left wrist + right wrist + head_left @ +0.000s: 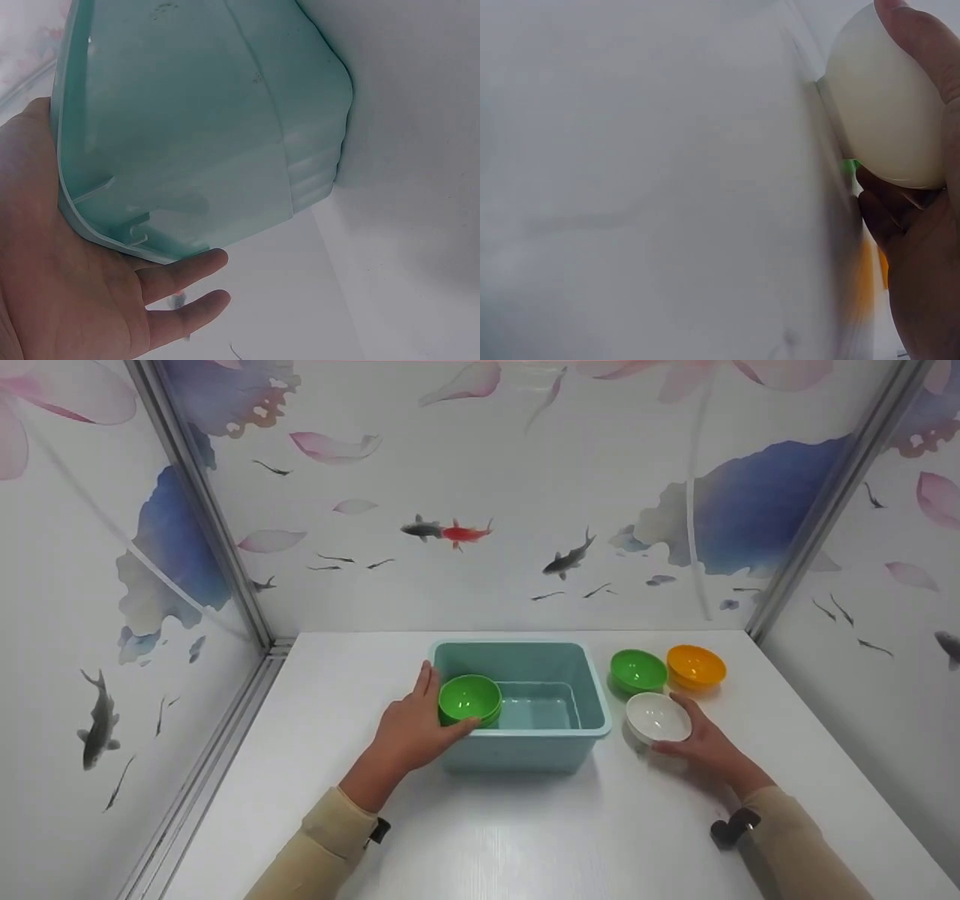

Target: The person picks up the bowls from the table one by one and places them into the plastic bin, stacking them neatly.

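A light teal plastic bin (517,754) stands on the white table. Over its near left corner lies my left hand (412,727), gripping the rim, its thumb across the front and fingers along the left side. In the left wrist view, two fingers (187,274) reach along the outer wall. Stacked green bowls (470,697) sit inside the bin beside that hand. Right of the bin, my right hand (709,742) holds a white bowl (658,718) by its side between thumb and fingers. In the right wrist view the white bowl (885,105) is low by the tabletop.
Behind the white bowl stand another green bowl (637,671) and an orange bowl (696,666). White panels printed with fish and petals enclose the table (510,832) at the back and both sides.
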{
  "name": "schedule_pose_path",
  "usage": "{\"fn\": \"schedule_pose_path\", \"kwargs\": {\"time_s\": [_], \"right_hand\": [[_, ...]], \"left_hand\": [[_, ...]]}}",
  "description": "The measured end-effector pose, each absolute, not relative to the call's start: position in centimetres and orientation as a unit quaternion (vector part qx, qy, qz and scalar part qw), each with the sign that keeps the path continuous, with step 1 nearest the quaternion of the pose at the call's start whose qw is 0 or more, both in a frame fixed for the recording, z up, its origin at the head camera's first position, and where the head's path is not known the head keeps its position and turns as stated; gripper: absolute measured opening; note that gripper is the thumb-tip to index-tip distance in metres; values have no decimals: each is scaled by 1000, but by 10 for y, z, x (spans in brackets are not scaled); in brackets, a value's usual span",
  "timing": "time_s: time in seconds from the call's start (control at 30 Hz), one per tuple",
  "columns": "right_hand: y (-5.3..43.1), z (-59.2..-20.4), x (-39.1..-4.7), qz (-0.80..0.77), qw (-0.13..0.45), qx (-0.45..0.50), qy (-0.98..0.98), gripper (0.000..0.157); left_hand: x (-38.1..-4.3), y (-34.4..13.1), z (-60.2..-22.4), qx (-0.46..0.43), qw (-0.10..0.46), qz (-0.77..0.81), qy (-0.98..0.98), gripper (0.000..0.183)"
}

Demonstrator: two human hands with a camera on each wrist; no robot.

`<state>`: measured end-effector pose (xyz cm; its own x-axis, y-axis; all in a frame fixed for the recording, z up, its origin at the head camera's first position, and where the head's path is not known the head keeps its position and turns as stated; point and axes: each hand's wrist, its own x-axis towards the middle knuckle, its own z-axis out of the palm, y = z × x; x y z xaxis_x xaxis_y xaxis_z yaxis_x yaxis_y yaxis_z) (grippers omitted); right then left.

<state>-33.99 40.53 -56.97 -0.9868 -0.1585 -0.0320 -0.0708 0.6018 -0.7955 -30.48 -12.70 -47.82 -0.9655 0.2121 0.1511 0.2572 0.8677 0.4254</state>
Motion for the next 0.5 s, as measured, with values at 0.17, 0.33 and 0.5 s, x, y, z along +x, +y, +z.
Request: {"fn": "schedule_pose_path", "kwargs": {"time_s": [0.17,0.33,0.5], "right_hand": [[406,-570,-340,-447,48,-63,891,120],[406,-568,-339,-442,45,-65,893,118],[405,-567,-339,-438,52,-61,895,118]], "left_hand": [[-305,-127,-479,-123,52,-224,-965,120],[-305,-127,-479,-122,51,-224,-966,120],[-306,-127,-480,-121,48,-224,-966,121]]}}
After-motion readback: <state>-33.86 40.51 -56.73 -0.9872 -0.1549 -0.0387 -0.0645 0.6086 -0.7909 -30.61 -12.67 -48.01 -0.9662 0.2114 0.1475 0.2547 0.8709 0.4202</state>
